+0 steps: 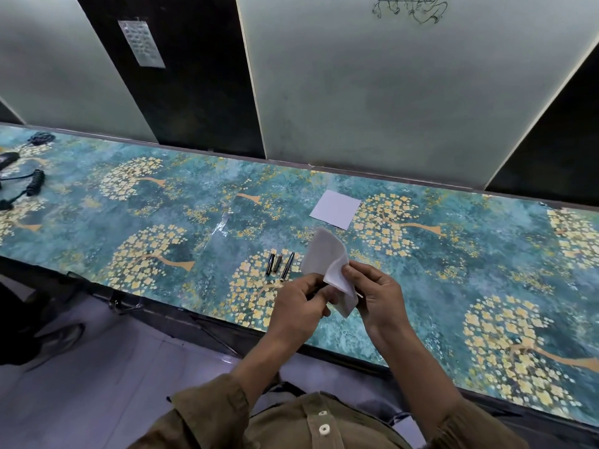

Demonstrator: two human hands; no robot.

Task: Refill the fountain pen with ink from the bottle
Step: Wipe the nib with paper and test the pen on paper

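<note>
1. White tissue (327, 264) is pinched by right hand (377, 294) fingers, held above the counter (453, 286) edge.
2. Left hand (299, 306) fingers are closed on a dark thin pen part (319, 288), mostly hidden under the tissue.
3. Three dark pen pieces (278, 264) lie side by side on the counter, just beyond the hands.
4. White paper square (335, 209) lies flat farther back.

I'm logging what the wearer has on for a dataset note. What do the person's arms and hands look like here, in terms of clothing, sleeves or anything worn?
Both hands, the left hand and the right hand, are bare: no gloves, and no rings or watch visible. The forearms are uncovered. The olive-brown shirt has its sleeves pushed up near the elbows and white buttons down the front.
</note>
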